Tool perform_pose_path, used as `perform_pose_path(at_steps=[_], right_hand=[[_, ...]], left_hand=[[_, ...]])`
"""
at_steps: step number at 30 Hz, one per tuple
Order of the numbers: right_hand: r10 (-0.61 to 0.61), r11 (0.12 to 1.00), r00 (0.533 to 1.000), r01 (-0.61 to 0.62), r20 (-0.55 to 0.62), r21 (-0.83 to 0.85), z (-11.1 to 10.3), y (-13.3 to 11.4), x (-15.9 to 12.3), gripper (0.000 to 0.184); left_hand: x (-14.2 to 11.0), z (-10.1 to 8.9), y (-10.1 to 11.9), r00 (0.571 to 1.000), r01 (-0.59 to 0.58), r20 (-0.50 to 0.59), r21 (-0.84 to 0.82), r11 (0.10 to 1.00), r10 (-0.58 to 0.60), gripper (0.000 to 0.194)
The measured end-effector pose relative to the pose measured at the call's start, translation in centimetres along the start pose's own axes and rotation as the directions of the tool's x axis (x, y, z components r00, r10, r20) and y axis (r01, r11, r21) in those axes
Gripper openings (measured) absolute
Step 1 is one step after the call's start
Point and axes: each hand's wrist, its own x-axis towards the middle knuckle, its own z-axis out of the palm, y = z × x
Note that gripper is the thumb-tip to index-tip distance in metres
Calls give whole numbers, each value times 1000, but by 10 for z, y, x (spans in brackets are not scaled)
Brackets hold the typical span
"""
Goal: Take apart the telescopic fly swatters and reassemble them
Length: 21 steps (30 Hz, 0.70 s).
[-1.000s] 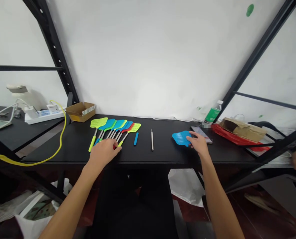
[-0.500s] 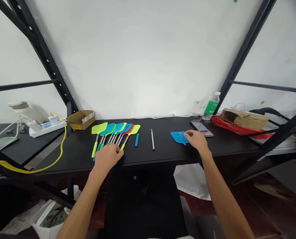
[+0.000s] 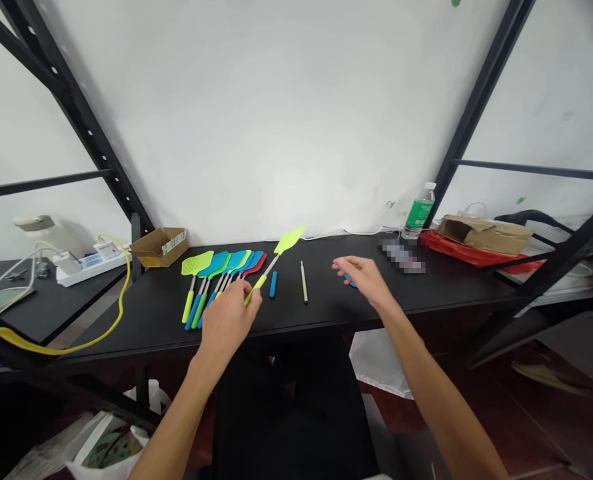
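My left hand (image 3: 230,308) is closed around the handle of a yellow-green fly swatter (image 3: 290,239), whose head is raised and points to the far right. Beside this hand, several fly swatters in blue, green, yellow-green and red (image 3: 196,264) lie in a fanned row, some handles hidden by the hand. My right hand (image 3: 364,279) hovers with fingers loosely apart over a blue swatter head (image 3: 350,281), which it mostly covers. Between the hands lie a short blue handle (image 3: 273,284) and a thin pale metal rod (image 3: 304,283).
An open cardboard box (image 3: 159,247) and a white power strip (image 3: 90,265) with a yellow cable (image 3: 122,293) are on the left. At the right are a blurred-out phone (image 3: 402,256), a water bottle (image 3: 419,211) and brown packaging (image 3: 484,235) on red plastic. Black shelf posts flank the table.
My left hand has lifted the yellow-green swatter from the row's right end and moved slightly right. My right hand has moved left over the blue head, its fingers now more extended.
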Motion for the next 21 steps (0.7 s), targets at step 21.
perform_pose_path(at_steps=[21], right_hand=[[212, 474, 974, -174, 80, 863, 42, -40, -32, 44]], left_hand=[[-50, 30, 84, 850, 134, 364, -848, 513, 380, 45]])
